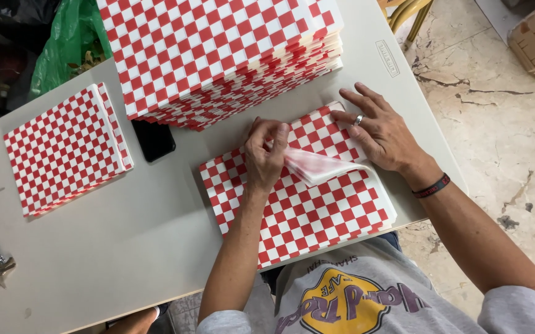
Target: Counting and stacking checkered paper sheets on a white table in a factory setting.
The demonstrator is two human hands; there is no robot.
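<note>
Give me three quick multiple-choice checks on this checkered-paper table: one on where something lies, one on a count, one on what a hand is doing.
1. Where does the black phone lie?
A. Partly under the tall stack's near edge
B. On the floor
C. On the small stack at the table's left

2. How many stacks of red-and-white checkered paper are on the table?
A. One
B. Three
C. Five

3. What is the left hand doing?
A. Resting on the keys
B. Pinching up a lifted sheet
C. Hanging off the table

Answers:
1. A: the phone sits at the edge of the tall stack.
2. B: the tall stack, the small stack and the near stack.
3. B: its fingers grip the raised sheet, while the right hand lies flat on the near stack.
</note>
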